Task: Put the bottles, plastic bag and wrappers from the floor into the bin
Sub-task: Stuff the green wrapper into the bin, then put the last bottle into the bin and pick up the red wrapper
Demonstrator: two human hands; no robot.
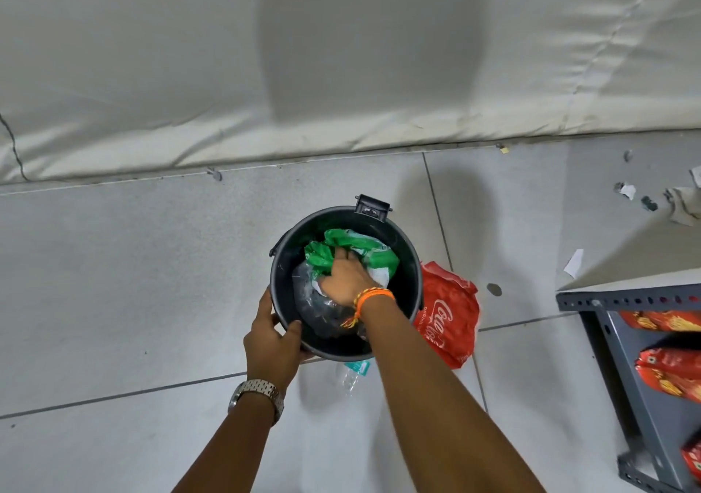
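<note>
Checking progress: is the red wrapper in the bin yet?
Out. The red wrapper lies on the floor beside the bin.

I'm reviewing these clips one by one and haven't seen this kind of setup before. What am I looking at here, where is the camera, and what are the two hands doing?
There is no machine here: a person wears a camera on the head, looking down at their own arms. The left hand, with a wristwatch, has its grip on the rim of a black bin standing on the tiled floor. The right hand, with an orange wristband, reaches inside and presses on a green plastic bag; whether it grips it, I cannot tell. Beside the bin lie a red wrapper and a clear bottle, not yet binned. A grey shelf with red packets stands on the right.
</note>
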